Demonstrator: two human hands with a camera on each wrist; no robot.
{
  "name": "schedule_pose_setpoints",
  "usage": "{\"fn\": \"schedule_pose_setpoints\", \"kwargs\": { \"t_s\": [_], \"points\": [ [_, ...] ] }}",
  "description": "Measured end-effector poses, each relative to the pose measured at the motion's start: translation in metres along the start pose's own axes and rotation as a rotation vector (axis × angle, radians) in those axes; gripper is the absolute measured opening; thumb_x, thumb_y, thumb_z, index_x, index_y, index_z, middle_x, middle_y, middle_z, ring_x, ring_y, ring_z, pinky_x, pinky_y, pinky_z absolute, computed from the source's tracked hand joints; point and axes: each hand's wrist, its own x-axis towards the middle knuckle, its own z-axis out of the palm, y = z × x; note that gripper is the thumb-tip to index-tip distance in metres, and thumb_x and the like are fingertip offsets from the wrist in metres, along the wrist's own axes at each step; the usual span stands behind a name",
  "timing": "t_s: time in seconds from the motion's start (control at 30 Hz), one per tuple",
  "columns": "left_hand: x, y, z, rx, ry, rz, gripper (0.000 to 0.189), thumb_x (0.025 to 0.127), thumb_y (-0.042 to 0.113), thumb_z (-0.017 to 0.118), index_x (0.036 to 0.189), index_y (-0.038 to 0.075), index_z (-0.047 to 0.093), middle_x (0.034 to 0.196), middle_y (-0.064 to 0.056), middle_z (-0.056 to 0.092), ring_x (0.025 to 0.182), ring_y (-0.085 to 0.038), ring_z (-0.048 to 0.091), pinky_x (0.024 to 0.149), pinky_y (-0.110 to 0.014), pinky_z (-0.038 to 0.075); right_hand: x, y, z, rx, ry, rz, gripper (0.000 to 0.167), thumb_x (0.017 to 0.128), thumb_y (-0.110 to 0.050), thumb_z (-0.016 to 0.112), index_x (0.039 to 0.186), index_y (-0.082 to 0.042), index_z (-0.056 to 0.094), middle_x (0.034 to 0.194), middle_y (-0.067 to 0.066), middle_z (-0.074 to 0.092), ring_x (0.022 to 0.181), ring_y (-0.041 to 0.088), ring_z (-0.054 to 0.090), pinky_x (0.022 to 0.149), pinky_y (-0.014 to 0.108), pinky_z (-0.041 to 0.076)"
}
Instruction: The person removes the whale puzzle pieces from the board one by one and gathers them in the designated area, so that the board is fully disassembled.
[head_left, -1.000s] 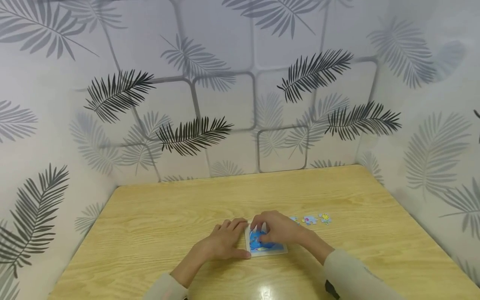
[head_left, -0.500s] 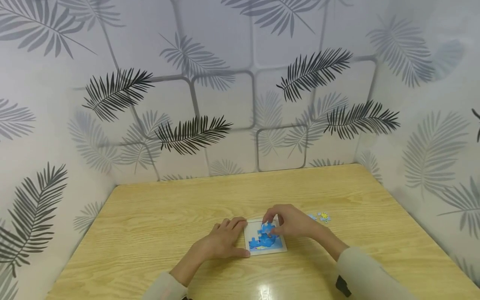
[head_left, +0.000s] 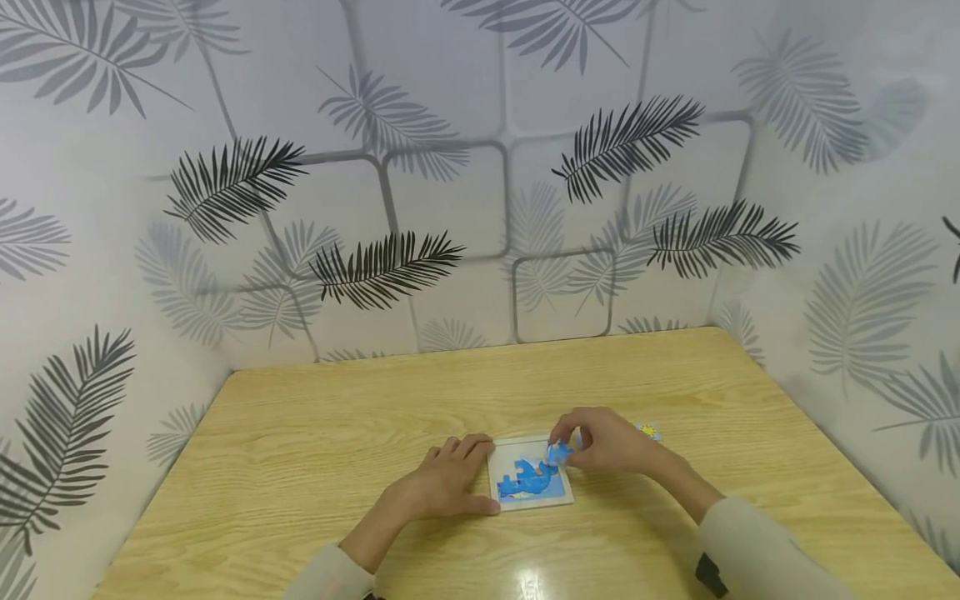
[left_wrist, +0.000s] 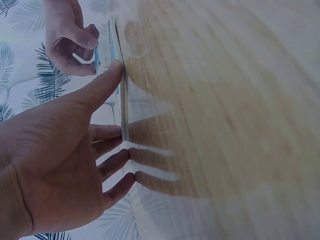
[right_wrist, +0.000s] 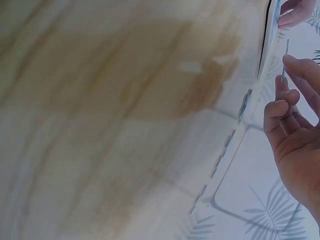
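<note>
A small puzzle tray [head_left: 534, 505] with a pale rim lies flat on the table, partly filled with blue jigsaw pieces [head_left: 532, 478]; its upper left part shows bare white backing. My left hand [head_left: 450, 479] rests along the tray's left side, thumb at the near corner and fingers spread towards the far corner, some fingertips on the table. Thumb and fingers of my right hand [head_left: 611, 443] pinch a blue puzzle piece [head_left: 559, 452] above the tray's right edge. In the right wrist view that puzzle piece [right_wrist: 285, 62] appears edge-on, clear of the tabletop.
Beyond the right hand lies a loose puzzle piece with a yellow sun-like shape [head_left: 648, 431]. Several loose pieces [right_wrist: 222, 152] line up on the table [head_left: 337, 433] in the right wrist view. A leaf-patterned wall covering [head_left: 450, 308] borders the table's back and sides.
My right hand has moved rightwards from over the tray's middle and now carries the pinched blue puzzle piece at its right edge. More white backing shows in the tray. The left hand stays put.
</note>
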Motion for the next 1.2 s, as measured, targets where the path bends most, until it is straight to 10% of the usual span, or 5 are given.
{"fn": "schedule_pose_setpoints", "kwargs": {
  "t_s": [1.2],
  "points": [
    [-0.001,0.003,-0.003,-0.001,-0.02,-0.009,0.086,0.096,0.054,0.069,0.161,0.011,0.033,0.167,-0.005,0.028,0.148,-0.033,0.033,0.118,-0.062,0.028,-0.039,0.03,-0.019,0.014,-0.046,0.024,0.025,0.086,-0.006,0.084,0.107,-0.016,0.075,0.1,0.0,0.069,0.076,0.01,0.053,0.069,0.024,0.049]
  ]
}}
